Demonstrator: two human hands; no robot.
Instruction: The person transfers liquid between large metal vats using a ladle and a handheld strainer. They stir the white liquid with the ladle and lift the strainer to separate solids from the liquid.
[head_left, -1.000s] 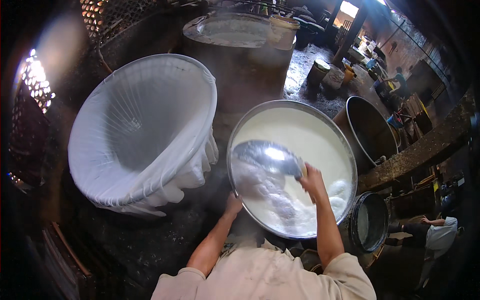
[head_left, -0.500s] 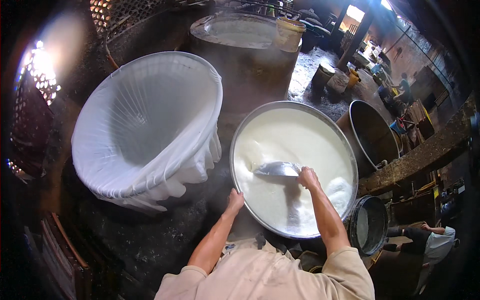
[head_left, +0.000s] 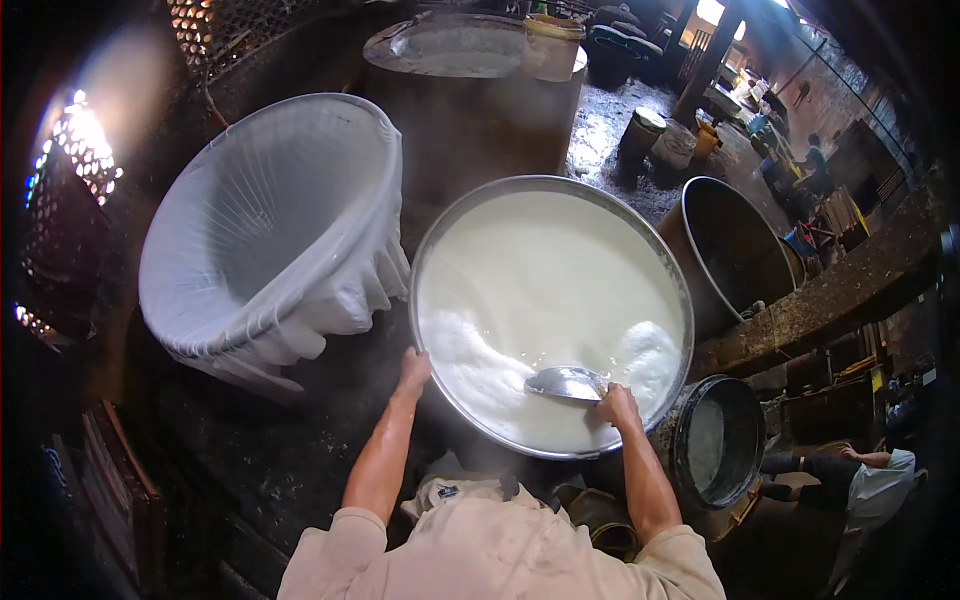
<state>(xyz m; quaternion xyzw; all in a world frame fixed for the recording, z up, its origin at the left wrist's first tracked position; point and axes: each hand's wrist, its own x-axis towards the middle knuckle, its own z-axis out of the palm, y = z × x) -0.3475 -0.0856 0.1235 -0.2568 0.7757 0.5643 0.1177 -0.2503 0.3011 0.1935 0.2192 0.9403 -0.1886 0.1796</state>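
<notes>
A wide round metal vat full of steaming white liquid stands right before me. My right hand grips a shallow metal scoop, which is sunk into the white liquid near the vat's near rim, with foam churned up around it. My left hand rests on the vat's near left rim. To the left stands a large basket lined with white straining cloth, its cloth draped over the edge beside the vat.
A dark empty vat sits to the right, a small black bucket with pale liquid near my right elbow. A large covered pot stands behind. A person crouches at the lower right. Wet dark floor surrounds everything.
The scoop was held up and tilted above the liquid; my right hand has lowered it and drawn it toward me into the liquid at the near rim. My left hand stays on the rim.
</notes>
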